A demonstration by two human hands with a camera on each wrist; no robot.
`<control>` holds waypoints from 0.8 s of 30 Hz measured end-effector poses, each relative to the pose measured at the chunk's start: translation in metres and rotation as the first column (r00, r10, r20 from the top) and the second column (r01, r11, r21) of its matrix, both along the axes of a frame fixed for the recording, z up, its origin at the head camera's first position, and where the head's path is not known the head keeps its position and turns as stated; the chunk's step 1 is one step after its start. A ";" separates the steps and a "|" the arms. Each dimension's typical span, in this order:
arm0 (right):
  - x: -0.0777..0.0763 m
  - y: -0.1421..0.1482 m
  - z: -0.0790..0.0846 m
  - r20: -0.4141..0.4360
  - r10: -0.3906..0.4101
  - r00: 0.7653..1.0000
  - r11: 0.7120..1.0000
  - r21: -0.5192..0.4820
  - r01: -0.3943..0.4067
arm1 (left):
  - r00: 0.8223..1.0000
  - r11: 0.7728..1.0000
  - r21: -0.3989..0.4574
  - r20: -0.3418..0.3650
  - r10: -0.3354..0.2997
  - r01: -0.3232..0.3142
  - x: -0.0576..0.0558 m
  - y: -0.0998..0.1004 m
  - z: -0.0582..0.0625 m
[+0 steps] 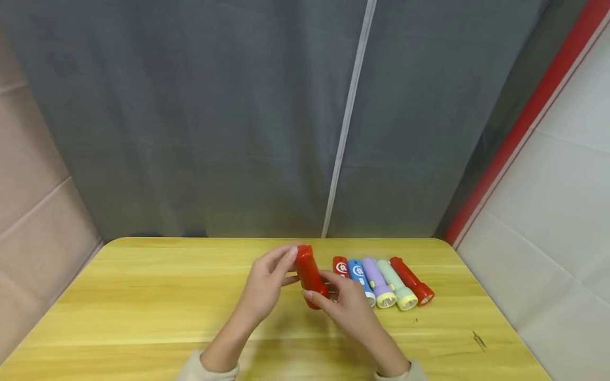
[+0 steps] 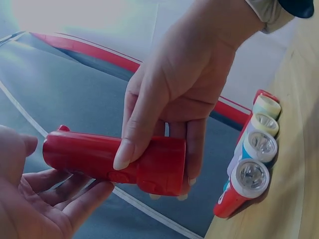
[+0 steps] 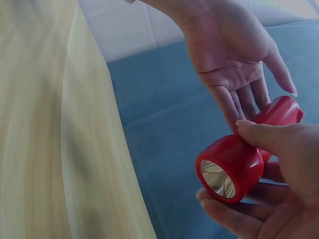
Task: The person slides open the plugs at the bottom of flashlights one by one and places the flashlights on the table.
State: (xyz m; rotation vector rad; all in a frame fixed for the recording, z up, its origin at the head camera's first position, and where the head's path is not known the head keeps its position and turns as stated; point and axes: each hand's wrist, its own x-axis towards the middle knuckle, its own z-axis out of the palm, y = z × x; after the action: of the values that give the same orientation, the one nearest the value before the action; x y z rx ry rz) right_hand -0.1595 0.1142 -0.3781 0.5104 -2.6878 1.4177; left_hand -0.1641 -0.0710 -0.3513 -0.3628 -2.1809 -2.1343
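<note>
A red flashlight (image 1: 308, 270) is held above the table, its lens (image 3: 218, 179) showing in the right wrist view. My right hand (image 1: 350, 304) grips it near the head, with the thumb on one side and the fingers on the other. Against the tail half, my left hand (image 1: 263, 286) touches the body with fairly straight fingers. In the right wrist view the left thumb (image 3: 280, 69) stands apart from the flashlight. The left wrist view shows the right thumb (image 2: 132, 137) pressed on the red body.
Several flashlights lie side by side to the right on the wooden table (image 1: 157, 296): red with a white emblem (image 1: 340, 266), blue (image 1: 360, 279), purple (image 1: 378, 280), mint green (image 1: 397, 284) and plain red (image 1: 412, 280). A grey curtain (image 1: 214, 132) hangs behind the table.
</note>
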 end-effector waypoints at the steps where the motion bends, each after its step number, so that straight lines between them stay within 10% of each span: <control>1: 0.000 0.000 0.000 0.000 0.002 1.000 1.000 0.005 -0.002 | 1.000 1.000 0.003 0.000 -0.003 0.003 0.000 -0.001 0.000; 24: 0.007 0.010 0.006 -0.022 0.117 0.993 0.991 0.070 -0.115 | 0.967 0.976 0.122 0.160 -0.199 0.181 -0.005 -0.013 0.001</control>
State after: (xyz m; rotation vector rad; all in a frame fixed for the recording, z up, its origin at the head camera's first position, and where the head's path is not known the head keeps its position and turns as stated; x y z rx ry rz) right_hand -0.1526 0.1245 -0.3725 0.6961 -2.7349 1.3378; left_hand -0.1691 -0.0839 -0.3504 -0.4101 -2.1879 -2.4586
